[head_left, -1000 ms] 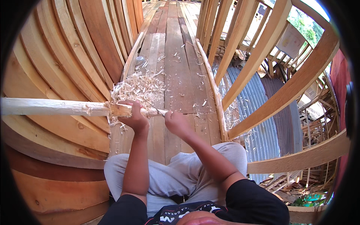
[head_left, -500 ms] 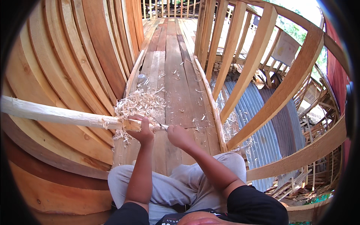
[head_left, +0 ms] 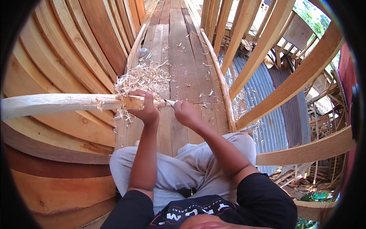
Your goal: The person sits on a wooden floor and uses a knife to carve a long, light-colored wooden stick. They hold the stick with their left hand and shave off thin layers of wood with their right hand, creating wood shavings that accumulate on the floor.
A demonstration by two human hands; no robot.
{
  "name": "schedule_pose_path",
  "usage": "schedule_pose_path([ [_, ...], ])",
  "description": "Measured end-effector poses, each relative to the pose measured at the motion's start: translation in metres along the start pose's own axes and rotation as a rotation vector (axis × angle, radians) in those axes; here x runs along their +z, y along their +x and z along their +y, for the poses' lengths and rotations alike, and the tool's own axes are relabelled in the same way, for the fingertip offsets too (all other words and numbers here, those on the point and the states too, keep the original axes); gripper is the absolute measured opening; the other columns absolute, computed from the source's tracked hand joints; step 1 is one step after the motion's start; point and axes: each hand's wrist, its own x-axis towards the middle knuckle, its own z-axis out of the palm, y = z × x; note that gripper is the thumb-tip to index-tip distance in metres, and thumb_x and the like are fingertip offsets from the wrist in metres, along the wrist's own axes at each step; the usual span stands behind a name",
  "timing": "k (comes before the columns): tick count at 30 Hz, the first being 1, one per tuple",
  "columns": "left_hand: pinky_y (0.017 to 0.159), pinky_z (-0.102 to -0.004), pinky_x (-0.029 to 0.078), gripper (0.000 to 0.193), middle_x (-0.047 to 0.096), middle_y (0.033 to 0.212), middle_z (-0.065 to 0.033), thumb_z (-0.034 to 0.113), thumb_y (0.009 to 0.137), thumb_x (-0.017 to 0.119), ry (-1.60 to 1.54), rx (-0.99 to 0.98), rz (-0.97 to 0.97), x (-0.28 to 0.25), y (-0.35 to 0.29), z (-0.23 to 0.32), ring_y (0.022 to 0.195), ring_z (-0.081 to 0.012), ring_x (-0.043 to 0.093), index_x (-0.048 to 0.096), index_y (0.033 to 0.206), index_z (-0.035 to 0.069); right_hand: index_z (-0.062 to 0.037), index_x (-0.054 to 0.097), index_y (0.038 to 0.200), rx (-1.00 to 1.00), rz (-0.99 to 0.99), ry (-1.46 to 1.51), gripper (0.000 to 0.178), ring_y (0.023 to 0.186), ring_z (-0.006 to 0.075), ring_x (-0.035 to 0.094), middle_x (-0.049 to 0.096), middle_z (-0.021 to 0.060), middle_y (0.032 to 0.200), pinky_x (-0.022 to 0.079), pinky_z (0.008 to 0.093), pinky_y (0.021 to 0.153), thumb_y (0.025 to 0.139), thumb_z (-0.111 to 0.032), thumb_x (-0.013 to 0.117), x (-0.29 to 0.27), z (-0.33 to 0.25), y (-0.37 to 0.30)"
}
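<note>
A long, pale, peeled wooden pole [head_left: 68,105] comes in from the left and lies almost level across the front of me. My left hand [head_left: 148,110] is closed around it close to its right end, the thumb lying along the top. My right hand [head_left: 187,113] is closed on what looks like a knife [head_left: 167,101]; its thin dark blade meets the narrow whittled tip just right of my left hand. The fingers hide the handle. Curled wood shavings [head_left: 143,81] are heaped right beyond my left hand.
I sit cross-legged on a plank floor [head_left: 179,72] with scattered shavings. A small metallic cup-like container [head_left: 144,52] stands beyond the heap. Upright boards [head_left: 82,45] wall the left side. A slatted wooden railing [head_left: 253,72] runs along the right, with corrugated metal sheeting [head_left: 263,107] below it.
My view has tipped downward, so hands and pole appear higher. The pole looks more level than before. Both hands keep their hold, and the blade stays by the tip.
</note>
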Motion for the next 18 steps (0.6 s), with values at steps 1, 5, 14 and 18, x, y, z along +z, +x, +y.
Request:
schedule_pose_path([
  [1,0.062,-0.0273,0.047,0.024,0.053,0.074,-0.0067,-0.011,0.072,0.057,-0.034,-0.003,-0.024,0.004,0.0,0.001,0.064,-0.0146,0.053,0.045,0.085,0.006,0.0085,0.065,0.101,0.01,0.037,0.015,0.053,0.105,0.0474,0.059,0.059,0.0355,0.11,0.045,0.0513,0.093,0.094,-0.031,0.031,0.01,0.021,0.019],
  [5,0.061,-0.0279,0.047,0.025,0.054,0.075,-0.0078,-0.011,0.07,0.057,0.024,-0.036,0.091,0.015,0.001,0.002,0.064,-0.0156,0.054,0.045,0.085,0.006,0.0095,0.063,0.105,-0.081,0.032,-0.045,0.054,0.108,0.0491,0.056,0.057,0.0366,0.115,0.043,0.0509,0.095,0.094,-0.033,0.031,0.021,0.074,0.06],
  [14,0.06,-0.0269,0.046,0.027,0.05,0.071,-0.007,-0.011,0.068,0.055,-0.054,-0.044,0.027,0.006,0.007,0.006,0.062,-0.0158,0.052,0.042,0.084,0.007,0.0084,0.065,0.1,-0.051,0.026,0.006,0.048,0.095,0.0464,0.063,0.064,0.032,0.101,0.048,0.0531,0.087,0.094,-0.029,0.036,0.001,0.001,0.002],
  [18,0.06,-0.0257,0.047,0.027,0.048,0.074,-0.0056,-0.012,0.073,0.057,-0.08,0.014,-0.112,0.014,0.001,0.005,0.067,-0.0118,0.049,0.041,0.085,0.006,0.0058,0.068,0.097,-0.107,0.1,-0.152,0.043,0.094,0.043,0.065,0.066,0.0302,0.097,0.05,0.0517,0.083,0.092,-0.028,0.042,0.025,0.079,0.063],
])
